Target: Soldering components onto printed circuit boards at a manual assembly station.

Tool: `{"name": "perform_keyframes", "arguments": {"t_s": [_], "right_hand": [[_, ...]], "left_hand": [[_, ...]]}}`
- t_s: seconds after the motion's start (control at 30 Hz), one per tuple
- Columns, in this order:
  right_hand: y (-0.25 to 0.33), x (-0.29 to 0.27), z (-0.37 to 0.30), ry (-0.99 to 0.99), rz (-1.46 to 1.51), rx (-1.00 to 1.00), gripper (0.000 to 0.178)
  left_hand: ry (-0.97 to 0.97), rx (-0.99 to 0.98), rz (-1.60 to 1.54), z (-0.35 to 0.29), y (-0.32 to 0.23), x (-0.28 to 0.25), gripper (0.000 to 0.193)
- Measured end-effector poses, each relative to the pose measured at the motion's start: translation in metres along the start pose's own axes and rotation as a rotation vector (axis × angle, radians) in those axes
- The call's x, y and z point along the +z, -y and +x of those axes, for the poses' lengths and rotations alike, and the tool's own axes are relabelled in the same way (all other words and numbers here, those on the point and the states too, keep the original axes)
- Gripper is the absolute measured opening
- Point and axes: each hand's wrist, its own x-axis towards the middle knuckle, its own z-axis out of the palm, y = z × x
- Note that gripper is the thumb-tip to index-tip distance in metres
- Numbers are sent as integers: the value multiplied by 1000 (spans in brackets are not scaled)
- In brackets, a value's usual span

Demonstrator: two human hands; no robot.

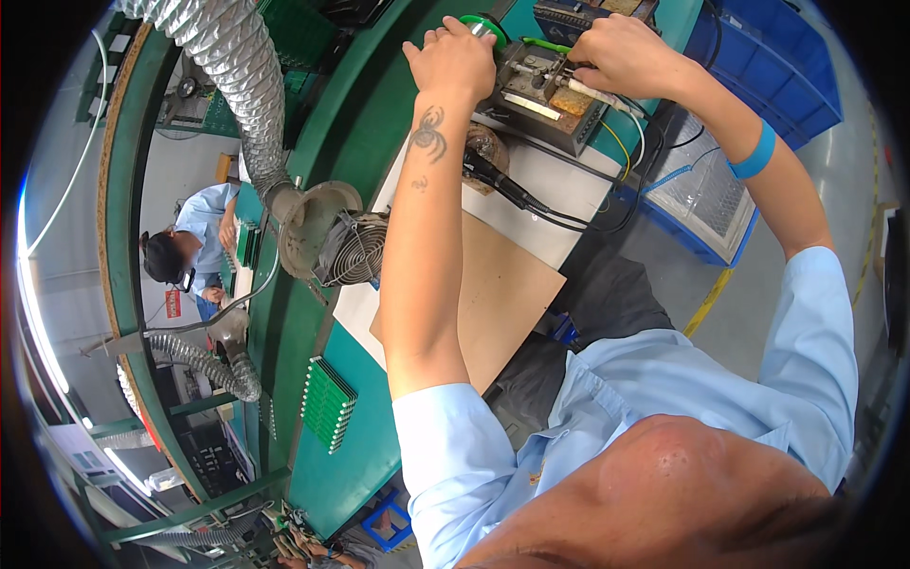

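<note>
My left hand (453, 64) is at the far end of the bench with its fingers curled against a green-rimmed spool (484, 30) that looks like solder wire. The hand seems to hold the spool, though most of the grip is hidden. My right hand (621, 59) is closed, fingertips pinched over a worn metal bench fixture (542, 93); what they pinch, if anything, cannot be made out. Just below those fingers lies a white handle (599, 92) with a cable. A bright green strip (545, 45) shows between the hands.
Below the fixture is a black cabled tool (502, 180). A brown board (502, 284) lies on the bench, and green circuit boards (329, 403) lie further left. A fan (353, 251) and duct (227, 76) stand left of my forearm. Blue crates (773, 66) are at right; a co-worker (199, 237) sits across.
</note>
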Motion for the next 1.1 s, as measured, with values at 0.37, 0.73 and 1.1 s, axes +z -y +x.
{"name": "perform_keyframes", "arguments": {"t_s": [0.37,0.73,1.1], "right_hand": [[-4,2,-6,2,10,26,14],[-4,0,-4,15,16,9,14],[-5,1,-4,-4,-2,-5,14]], "left_hand": [[173,43,-255,17,-18,-78,37],[189,29,-109,1,-15,-40,50],[25,-10,-333,15,1,-29,41]]}}
